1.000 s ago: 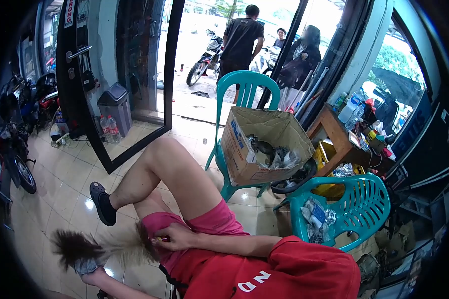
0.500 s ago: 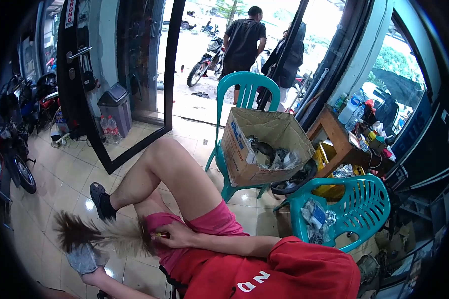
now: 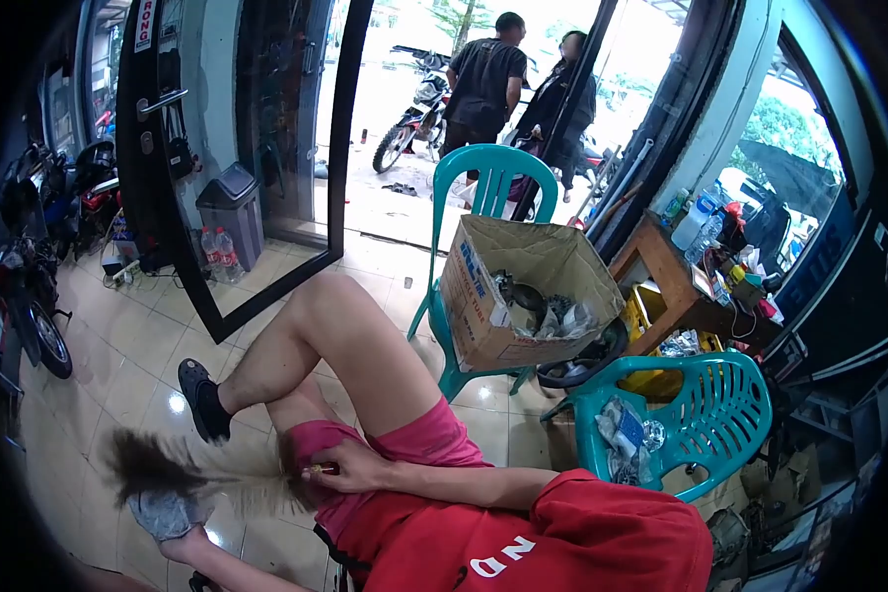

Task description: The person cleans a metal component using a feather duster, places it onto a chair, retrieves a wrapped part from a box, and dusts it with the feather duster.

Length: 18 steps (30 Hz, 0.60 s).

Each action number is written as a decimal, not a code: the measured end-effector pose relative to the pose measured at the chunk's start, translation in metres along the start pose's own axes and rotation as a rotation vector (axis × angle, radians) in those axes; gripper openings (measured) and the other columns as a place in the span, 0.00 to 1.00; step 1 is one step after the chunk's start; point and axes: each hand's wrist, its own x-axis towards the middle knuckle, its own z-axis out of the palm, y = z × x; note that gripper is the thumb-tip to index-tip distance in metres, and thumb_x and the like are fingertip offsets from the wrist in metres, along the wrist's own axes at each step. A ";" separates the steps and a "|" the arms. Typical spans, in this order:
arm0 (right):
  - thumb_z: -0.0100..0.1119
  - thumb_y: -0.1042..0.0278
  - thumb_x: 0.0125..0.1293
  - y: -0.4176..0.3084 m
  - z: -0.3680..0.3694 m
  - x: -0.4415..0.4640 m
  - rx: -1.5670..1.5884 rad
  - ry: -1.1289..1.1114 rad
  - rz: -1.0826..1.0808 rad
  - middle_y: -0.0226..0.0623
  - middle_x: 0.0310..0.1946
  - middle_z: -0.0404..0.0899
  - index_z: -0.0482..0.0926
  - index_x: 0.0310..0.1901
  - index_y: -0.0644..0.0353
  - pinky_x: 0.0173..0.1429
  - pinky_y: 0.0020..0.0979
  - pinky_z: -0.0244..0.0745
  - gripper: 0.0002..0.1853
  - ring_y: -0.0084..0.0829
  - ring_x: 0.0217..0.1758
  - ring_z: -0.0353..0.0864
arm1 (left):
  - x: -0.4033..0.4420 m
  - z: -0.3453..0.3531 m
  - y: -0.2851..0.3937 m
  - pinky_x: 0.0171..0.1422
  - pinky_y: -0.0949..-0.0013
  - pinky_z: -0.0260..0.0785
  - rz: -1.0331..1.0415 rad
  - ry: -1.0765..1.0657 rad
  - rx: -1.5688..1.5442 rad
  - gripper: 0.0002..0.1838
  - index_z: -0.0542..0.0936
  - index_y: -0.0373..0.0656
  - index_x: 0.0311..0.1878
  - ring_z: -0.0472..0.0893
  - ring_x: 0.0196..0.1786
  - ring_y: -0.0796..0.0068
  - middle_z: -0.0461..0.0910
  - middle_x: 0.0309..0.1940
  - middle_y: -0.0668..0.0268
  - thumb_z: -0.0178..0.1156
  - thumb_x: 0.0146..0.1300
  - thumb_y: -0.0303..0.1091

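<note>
My right hand [image 3: 350, 466] is closed round the short handle of a feather duster [image 3: 257, 474], close to my pink shorts. The duster's brown and pale feathers stretch to the left and are blurred by motion. Their dark tip [image 3: 143, 464] lies over or just above a grey packet in clear plastic [image 3: 166, 511]. My left hand [image 3: 183, 545], low at the left, holds this packet from below; its fingers are mostly hidden. What the packet contains I cannot make out.
A cardboard box [image 3: 483, 335] of parts stands on a green chair [image 3: 447, 187]. Bagged parts [image 3: 624, 434] lie on a second green chair [image 3: 725, 395]. A cluttered wooden desk [image 3: 651, 247] is behind. An open glass door [image 3: 217, 321] stands ahead; two people [image 3: 485, 84] are outside.
The duster's feathers have shifted slightly and blurred, with my right hand still on the handle. The packet has barely moved. Outside, the two people have changed posture.
</note>
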 end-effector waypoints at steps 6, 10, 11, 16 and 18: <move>0.55 0.45 0.72 -0.006 0.002 0.000 -0.076 -0.076 -0.009 0.53 0.26 0.81 0.84 0.40 0.61 0.34 0.48 0.72 0.23 0.54 0.27 0.80 | -0.053 0.021 0.013 0.80 0.50 0.55 -0.115 -0.140 -0.322 0.30 0.67 0.36 0.73 0.67 0.74 0.53 0.68 0.73 0.55 0.42 0.76 0.46; 0.57 0.46 0.71 0.001 -0.001 0.002 0.011 0.133 -0.021 0.56 0.27 0.79 0.84 0.40 0.63 0.34 0.47 0.72 0.23 0.54 0.29 0.80 | -0.019 0.006 0.005 0.82 0.44 0.47 -0.054 -0.069 -0.145 0.28 0.62 0.29 0.74 0.60 0.77 0.52 0.60 0.76 0.54 0.39 0.74 0.32; 0.57 0.46 0.71 -0.001 -0.005 0.000 0.024 0.024 -0.019 0.56 0.27 0.79 0.84 0.40 0.63 0.34 0.47 0.72 0.23 0.54 0.28 0.80 | -0.012 0.003 0.005 0.82 0.44 0.47 -0.048 -0.095 -0.145 0.28 0.62 0.30 0.74 0.60 0.77 0.52 0.60 0.76 0.53 0.38 0.74 0.32; 0.57 0.47 0.72 -0.008 0.000 -0.001 -0.097 -0.161 -0.023 0.57 0.26 0.80 0.83 0.38 0.65 0.33 0.47 0.71 0.23 0.53 0.27 0.79 | -0.002 0.000 0.006 0.81 0.46 0.50 -0.051 -0.204 -0.158 0.28 0.61 0.33 0.75 0.64 0.75 0.51 0.61 0.76 0.53 0.36 0.76 0.35; 0.56 0.46 0.72 -0.009 -0.001 -0.001 0.002 -0.004 -0.002 0.56 0.24 0.79 0.82 0.35 0.65 0.33 0.48 0.70 0.24 0.53 0.26 0.79 | -0.014 0.005 0.005 0.81 0.47 0.52 -0.069 -0.206 -0.155 0.29 0.61 0.34 0.76 0.65 0.74 0.51 0.61 0.75 0.53 0.36 0.76 0.37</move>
